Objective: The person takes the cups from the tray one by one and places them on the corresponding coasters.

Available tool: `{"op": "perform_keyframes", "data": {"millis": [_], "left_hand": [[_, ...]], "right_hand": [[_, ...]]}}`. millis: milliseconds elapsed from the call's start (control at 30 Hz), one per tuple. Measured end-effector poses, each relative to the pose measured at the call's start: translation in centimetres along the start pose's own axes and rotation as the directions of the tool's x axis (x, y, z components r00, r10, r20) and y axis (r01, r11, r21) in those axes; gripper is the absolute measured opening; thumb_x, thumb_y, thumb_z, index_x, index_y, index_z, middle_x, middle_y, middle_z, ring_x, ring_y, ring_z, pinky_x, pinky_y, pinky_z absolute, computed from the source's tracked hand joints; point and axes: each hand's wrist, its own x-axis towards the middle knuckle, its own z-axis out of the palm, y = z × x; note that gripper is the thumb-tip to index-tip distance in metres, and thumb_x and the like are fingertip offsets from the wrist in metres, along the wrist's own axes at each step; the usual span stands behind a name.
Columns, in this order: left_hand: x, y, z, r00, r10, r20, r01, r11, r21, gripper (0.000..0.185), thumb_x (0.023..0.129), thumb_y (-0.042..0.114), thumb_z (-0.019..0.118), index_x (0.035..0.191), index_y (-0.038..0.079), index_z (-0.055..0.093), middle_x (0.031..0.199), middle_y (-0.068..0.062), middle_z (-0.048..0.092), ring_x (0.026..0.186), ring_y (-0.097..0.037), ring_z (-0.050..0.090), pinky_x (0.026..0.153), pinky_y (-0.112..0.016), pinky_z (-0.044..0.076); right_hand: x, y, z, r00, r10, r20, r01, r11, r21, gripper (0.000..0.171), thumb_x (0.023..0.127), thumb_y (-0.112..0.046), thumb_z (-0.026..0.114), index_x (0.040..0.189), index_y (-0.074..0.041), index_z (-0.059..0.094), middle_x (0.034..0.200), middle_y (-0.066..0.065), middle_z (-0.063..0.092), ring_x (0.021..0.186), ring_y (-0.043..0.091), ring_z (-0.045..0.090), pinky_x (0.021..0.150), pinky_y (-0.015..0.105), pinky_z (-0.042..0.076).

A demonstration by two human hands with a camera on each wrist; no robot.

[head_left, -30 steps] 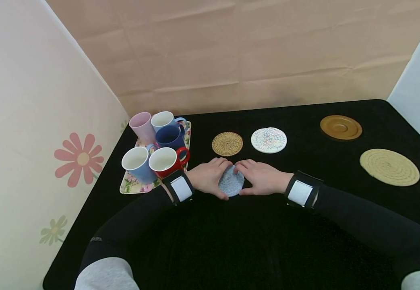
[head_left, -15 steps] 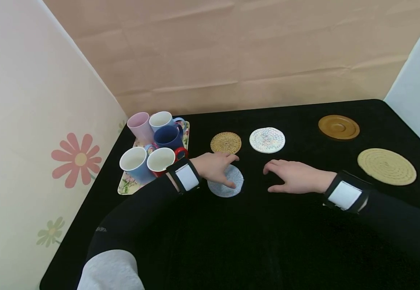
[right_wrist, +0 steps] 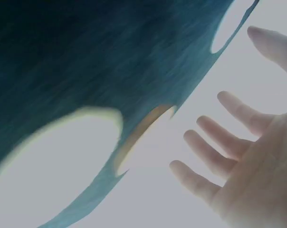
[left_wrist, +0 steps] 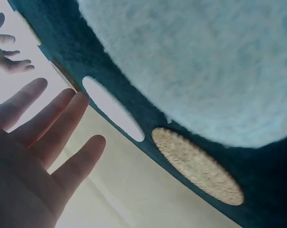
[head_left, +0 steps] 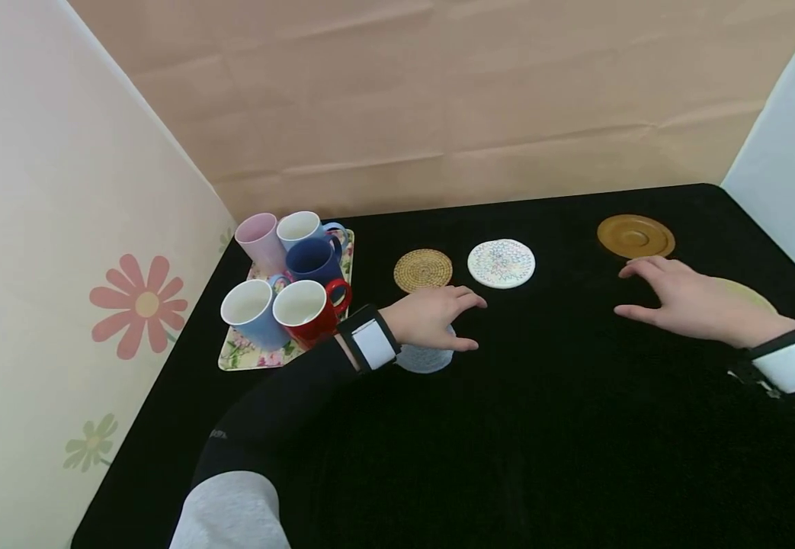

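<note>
A pale blue-grey round coaster (head_left: pixel 423 359) lies on the black table (head_left: pixel 548 427), filling the left wrist view as the coaster (left_wrist: pixel 196 61). My left hand (head_left: pixel 453 323) is over its far edge, fingers straight and spread, holding nothing; the fingers (left_wrist: pixel 53 128) show clear of it. My right hand (head_left: pixel 652 294) is out to the right, open and empty, over the near-left part of a large woven mat (head_left: pixel 750 296) and just short of a brown saucer (head_left: pixel 636 235). The right wrist view shows its spread fingers (right_wrist: pixel 229 142), the mat (right_wrist: pixel 53 142) and the saucer (right_wrist: pixel 143 130).
A small woven coaster (head_left: pixel 423 270) and a white patterned coaster (head_left: pixel 501 263) lie beyond the left hand. A floral tray (head_left: pixel 249 357) at the left holds several mugs, the red mug (head_left: pixel 309 306) nearest my left wrist. Panels wall the table at the left, back and right.
Both hands have let go of the blue-grey coaster. The right hand has swept right to the woven mat. The left hand has lifted and slid slightly right.
</note>
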Motion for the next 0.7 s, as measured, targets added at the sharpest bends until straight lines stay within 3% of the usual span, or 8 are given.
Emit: {"op": "perform_keyframes", "data": {"millis": [167,300,467,700], "left_hand": [[-0.5,-0.6,0.8,1.0,-0.022,-0.019,0.021,0.999,-0.041,0.066,0.09,0.052,0.063,0.143,0.019,0.043,0.143,-0.003,0.045,0.121,-0.016,0.051,0.094,-0.031,0.046],[-0.9,-0.9,1.2,0.998,-0.039,-0.042,0.037,0.998,-0.044,0.067,0.089,0.052,0.064,0.143,0.019,0.043,0.144,-0.003,0.044,0.12,-0.016,0.051,0.093,-0.031,0.046],[-1.2,-1.1,1.4,0.998,-0.031,-0.058,0.028,0.998,-0.057,0.067,0.089,0.052,0.064,0.143,0.019,0.043,0.145,-0.003,0.043,0.121,-0.017,0.051,0.094,-0.032,0.046],[-1.6,-1.5,1.5,0.998,-0.018,-0.067,0.012,0.996,-0.085,0.067,0.089,0.051,0.065,0.143,0.019,0.042,0.145,-0.003,0.042,0.123,-0.017,0.05,0.094,-0.032,0.046]], "right_hand": [[-1.9,4.3,0.6,0.982,0.186,-0.014,-0.186,0.982,-0.036,0.07,0.089,-0.043,0.067,0.126,0.011,0.041,0.125,0.041,0.031,0.108,0.06,0.035,0.075,0.068,0.04],[-2.9,6.8,1.3,0.961,0.275,-0.025,-0.276,0.961,-0.012,0.087,0.085,-0.045,0.07,0.127,0.02,0.031,0.124,0.048,0.02,0.109,0.065,0.024,0.084,0.074,0.03],[-3.6,8.6,1.8,0.946,0.323,-0.015,-0.322,0.946,0.017,0.102,0.078,-0.044,0.077,0.126,0.027,0.022,0.116,0.049,0.021,0.104,0.063,0.029,0.082,0.071,0.033],[-4.0,9.7,1.8,0.942,0.333,0.042,-0.335,0.942,0.036,0.107,0.078,-0.048,0.076,0.125,0.03,0.019,0.109,0.051,0.027,0.095,0.062,0.038,0.077,0.066,0.038]]}}
